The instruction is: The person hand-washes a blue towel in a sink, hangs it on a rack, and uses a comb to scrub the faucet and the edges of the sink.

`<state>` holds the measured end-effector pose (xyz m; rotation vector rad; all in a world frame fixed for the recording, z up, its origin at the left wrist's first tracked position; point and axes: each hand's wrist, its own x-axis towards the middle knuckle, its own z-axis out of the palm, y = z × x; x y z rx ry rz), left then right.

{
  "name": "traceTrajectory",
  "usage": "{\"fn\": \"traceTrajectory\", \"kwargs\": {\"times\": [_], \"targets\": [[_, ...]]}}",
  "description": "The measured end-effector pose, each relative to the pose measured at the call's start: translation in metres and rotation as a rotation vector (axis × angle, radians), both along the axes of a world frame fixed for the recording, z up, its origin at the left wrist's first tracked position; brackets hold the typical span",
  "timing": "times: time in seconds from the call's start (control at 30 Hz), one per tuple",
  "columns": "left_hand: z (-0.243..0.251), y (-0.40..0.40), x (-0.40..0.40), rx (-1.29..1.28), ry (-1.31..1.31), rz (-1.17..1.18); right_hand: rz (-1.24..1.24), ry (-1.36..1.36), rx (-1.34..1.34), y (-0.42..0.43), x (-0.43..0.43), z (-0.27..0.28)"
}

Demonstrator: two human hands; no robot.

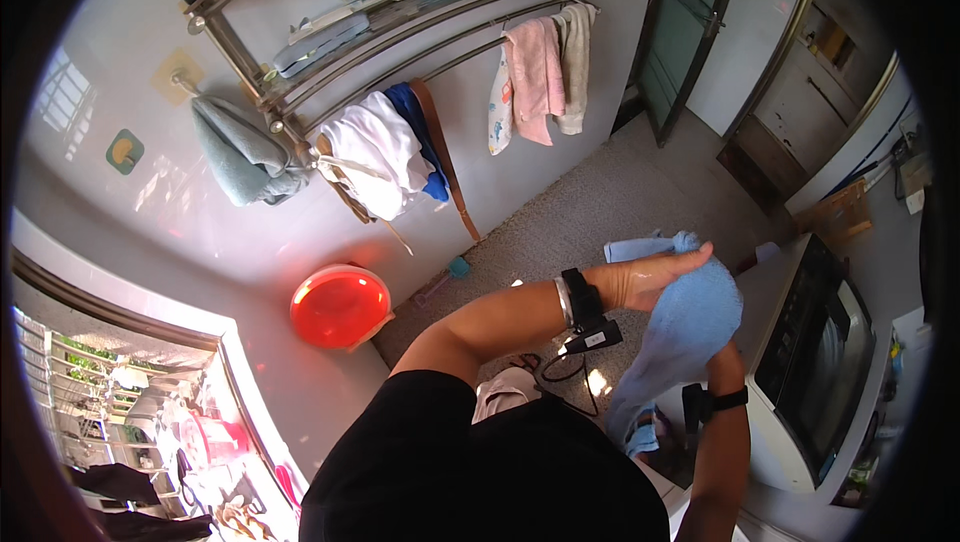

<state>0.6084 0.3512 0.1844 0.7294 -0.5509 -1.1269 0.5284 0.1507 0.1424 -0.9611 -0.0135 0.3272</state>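
A light-blue cloth [701,309], soft like terry towelling, hangs lengthwise in front of me. My left hand [651,279] grips its upper part, the thumb along the top and the fingers hidden behind it. A narrower light-blue end [637,249] sticks out to the left beyond that hand. Below the cloth's right edge is my right hand [724,363], mostly covered, so its fingers cannot be seen. The cloth's lower end trails down towards a dark opening [675,448] near my body, where a small blue piece of fabric [642,438] shows.
A white appliance with a dark lid, probably a washing machine [814,362], stands close on the right. A red basin [341,307] is by the left wall. A metal rack [442,20] carries towels and clothes. A black cable [585,373] dangles beside my left wrist.
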Motion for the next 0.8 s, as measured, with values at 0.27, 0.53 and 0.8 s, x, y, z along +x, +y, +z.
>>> {"fn": "traceTrajectory", "kwargs": {"times": [0.27, 0.53, 0.8], "targets": [[0.045, 0.035, 0.052, 0.194, -0.192, 0.286, -0.157, -0.145, 0.343, 0.001, 0.05, 0.038], [0.083, 0.056, 0.106, 0.156, -0.277, 0.538, -0.358, -0.222, 0.085, -0.021, 0.065, 0.097], [0.105, 0.06, 0.149, 0.153, -0.272, 0.625, -0.444, -0.197, -0.27, -0.048, 0.061, 0.156]]}}
